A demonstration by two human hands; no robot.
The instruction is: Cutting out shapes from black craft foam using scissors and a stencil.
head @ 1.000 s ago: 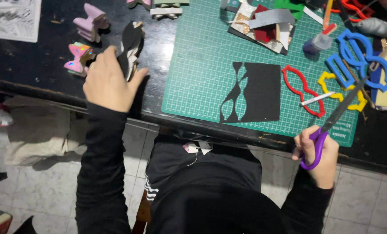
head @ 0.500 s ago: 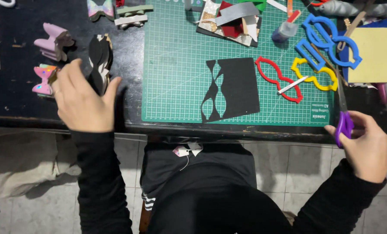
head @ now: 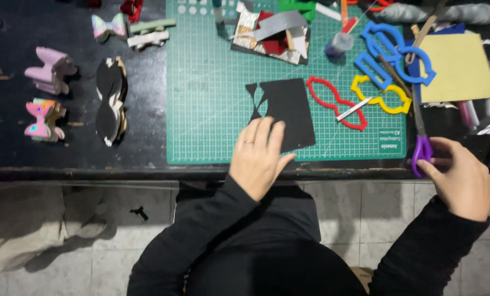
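The black sheet with bow-shaped cut-outs (head: 286, 112) lies on the green cutting mat (head: 212, 98), and my left hand (head: 258, 159) rests open and flat on its near corner, so it can slide or crease if I press unevenly. My right hand (head: 459, 178) is loosely closed around the purple-handled scissors (head: 420, 140) at the table edge (head: 91, 172), where they can slip off. My palm hides the sheet's corner, and I cannot make out the blade tips among the blue plastic templates (head: 393, 52).

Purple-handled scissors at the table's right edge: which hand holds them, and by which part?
The right hand grips the purple-handled scissors by the handle loops. The left hand only presses flat on the black sheet.
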